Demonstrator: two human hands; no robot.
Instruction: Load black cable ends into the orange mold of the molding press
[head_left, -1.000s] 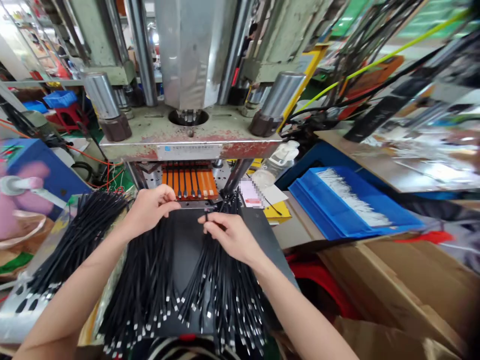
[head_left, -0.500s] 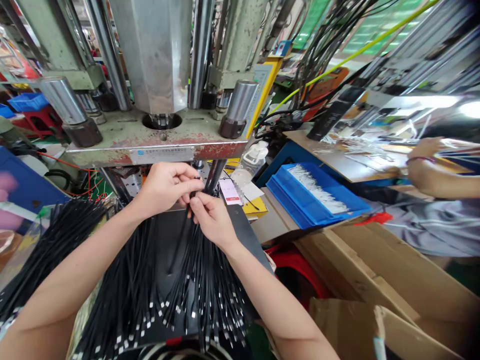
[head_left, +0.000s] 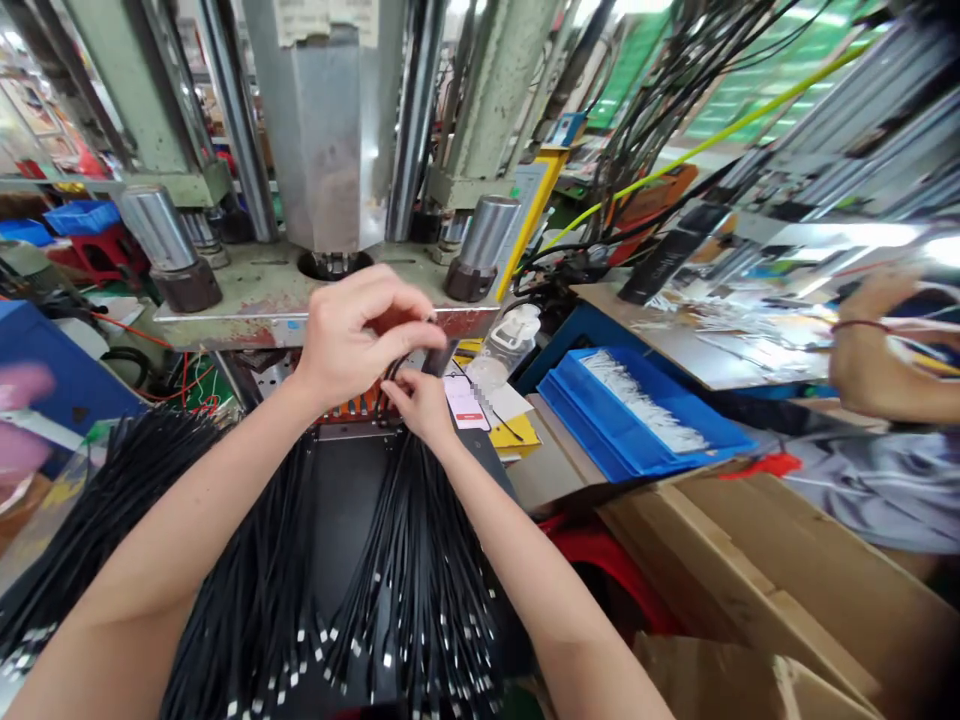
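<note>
My left hand (head_left: 360,335) is raised in front of the press, thumb and fingers pinched on the dark end of a black cable. Lower and to its right, my right hand (head_left: 424,405) pinches a looped part of black cable (head_left: 396,368) between thumb and forefinger. Below it a bundle of black cables (head_left: 424,530) with shiny metal plug ends fans out over the dark work surface (head_left: 337,520). More black cables (head_left: 259,560) lie under my left forearm, and another pile (head_left: 112,510) is at the far left.
A green press (head_left: 247,325) with steel columns stands right ahead. To the right are a phone (head_left: 466,400), a clear bottle (head_left: 514,335), blue trays (head_left: 645,410) of white cables and cardboard boxes (head_left: 735,560). A co-worker's arm (head_left: 874,350) is at the far right.
My left hand has lifted up and to the right, away from my right hand, drawing out a cable end. The cable between the hands now curves. The view has shifted slightly.
</note>
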